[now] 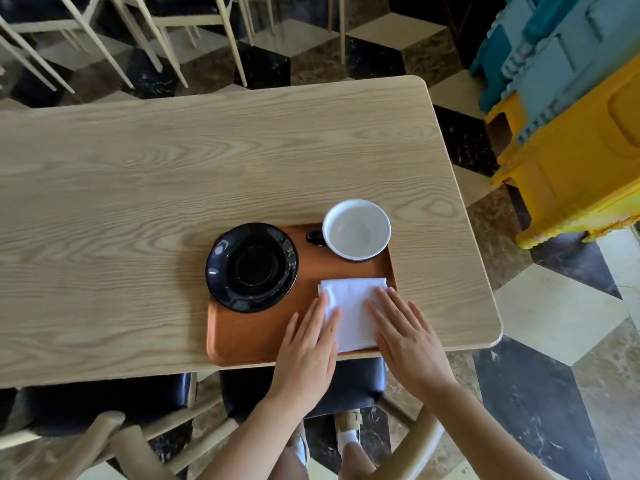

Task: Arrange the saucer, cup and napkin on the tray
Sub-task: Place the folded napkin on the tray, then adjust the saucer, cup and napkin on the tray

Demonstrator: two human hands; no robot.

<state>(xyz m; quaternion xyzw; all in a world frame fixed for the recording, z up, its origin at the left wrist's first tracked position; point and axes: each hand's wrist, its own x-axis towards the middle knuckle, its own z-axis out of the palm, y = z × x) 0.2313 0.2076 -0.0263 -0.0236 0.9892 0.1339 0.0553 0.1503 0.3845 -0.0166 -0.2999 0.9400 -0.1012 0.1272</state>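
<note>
An orange-brown tray [249, 337] lies at the near edge of the wooden table. A glossy black saucer [251, 267] rests on its left half, slightly overhanging the far-left rim. A cup [356, 230], white inside and black outside, stands at the tray's far right corner with its black handle pointing left. A folded white napkin [351, 308] lies at the near right of the tray. My left hand [306, 348] lies flat on the napkin's left edge, fingers together. My right hand [407, 336] lies flat on its right edge, fingers spread.
The wooden table [173, 188] stretches left and away from the tray. Chairs with dark seats [104, 400] are tucked under its near edge. Stacked blue and yellow plastic crates [571, 109] stand on the floor to the right. More chairs stand beyond the table.
</note>
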